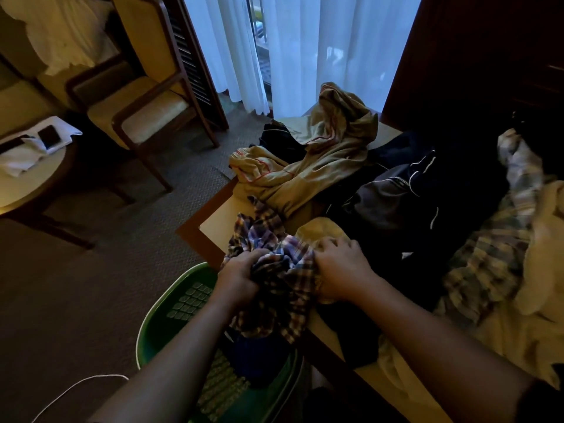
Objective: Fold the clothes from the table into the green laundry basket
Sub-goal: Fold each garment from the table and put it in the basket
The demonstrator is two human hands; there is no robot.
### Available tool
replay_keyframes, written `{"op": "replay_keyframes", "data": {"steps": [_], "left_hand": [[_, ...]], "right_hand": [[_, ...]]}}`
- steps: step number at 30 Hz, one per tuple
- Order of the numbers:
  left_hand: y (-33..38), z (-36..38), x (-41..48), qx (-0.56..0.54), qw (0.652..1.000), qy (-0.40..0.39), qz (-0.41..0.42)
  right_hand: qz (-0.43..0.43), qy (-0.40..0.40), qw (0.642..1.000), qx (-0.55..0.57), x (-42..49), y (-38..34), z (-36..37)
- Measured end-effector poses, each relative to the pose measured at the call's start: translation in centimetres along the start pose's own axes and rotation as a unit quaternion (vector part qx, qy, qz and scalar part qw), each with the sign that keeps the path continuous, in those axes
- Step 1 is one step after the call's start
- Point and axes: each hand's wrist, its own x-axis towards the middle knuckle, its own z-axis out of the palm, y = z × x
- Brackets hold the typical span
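A bunched plaid shirt (pixel 274 239) lies at the near left corner of the table (pixel 213 222) and hangs over its edge. My left hand (pixel 241 273) grips its left side and my right hand (pixel 338 270) grips its right side, partly over a pale yellow cloth (pixel 320 230). The green laundry basket (pixel 158 319) stands on the floor just below, with a dark blue garment (pixel 259 352) inside. A tan garment (pixel 323 154), dark navy clothes (pixel 406 190) and a light checked cloth (pixel 494 251) are piled across the table.
A wooden armchair (pixel 143 102) stands at the left on the carpet. A small round table (pixel 27 184) holds a phone (pixel 50 136) and white cloths. White curtains (pixel 305 50) hang behind the table. A white cord (pixel 76 389) runs on the floor.
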Motion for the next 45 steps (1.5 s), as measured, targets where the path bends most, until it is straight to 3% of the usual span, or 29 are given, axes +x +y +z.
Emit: {"op": "replay_keyframes", "data": {"steps": [3, 7, 11, 15, 18, 23, 28, 32, 35, 41, 43, 45], "left_hand": [[-0.6, -0.9, -1.2, -0.076, 0.997, 0.016, -0.020], [-2.5, -2.6, -3.0, -0.179, 0.981, 0.055, -0.041], [-4.6, -4.8, -5.1, -0.235, 0.967, 0.097, -0.014], [-8.7, -6.9, -8.3, -0.282, 0.953, 0.108, -0.011], [-12.9, -8.0, -10.9, -0.295, 0.950, 0.095, -0.032], [-18.0, -8.9, -14.0, -0.277, 0.955, 0.086, -0.060], [-21.1, -8.8, -15.7, -0.254, 0.960, 0.100, -0.060], [-21.3, -9.2, -16.8, -0.241, 0.964, 0.098, -0.050], [-21.1, -9.5, -17.1, -0.239, 0.963, 0.116, -0.053], [-21.6, -9.9, -17.4, -0.224, 0.955, 0.181, -0.065], [-22.1, -10.1, -17.5, -0.225, 0.951, 0.195, -0.081], [-22.5, -10.1, -18.1, -0.227, 0.951, 0.190, -0.086]], "right_hand": [[0.014, 0.120, 0.991, 0.056, -0.2, -1.1, -0.3], [-0.018, 0.320, 0.938, 0.134, -2.6, -4.7, -0.7], [-0.031, 0.383, 0.893, 0.232, -5.2, -10.7, -0.6], [0.019, 0.362, 0.849, 0.385, -7.9, -15.3, 1.8], [0.064, 0.341, 0.836, 0.425, -10.1, -18.2, 4.2], [0.036, 0.290, 0.797, 0.528, -12.8, -23.3, 6.3], [0.105, 0.219, 0.703, 0.668, -13.6, -26.8, 6.7], [0.125, 0.228, 0.703, 0.661, -13.2, -28.4, 7.8], [0.161, 0.202, 0.684, 0.682, -12.9, -28.5, 8.7], [0.200, 0.122, 0.575, 0.784, -9.9, -30.6, 10.4], [0.204, 0.125, 0.583, 0.777, -9.0, -31.3, 10.6], [0.217, 0.115, 0.647, 0.722, -8.7, -31.1, 11.1]]}}
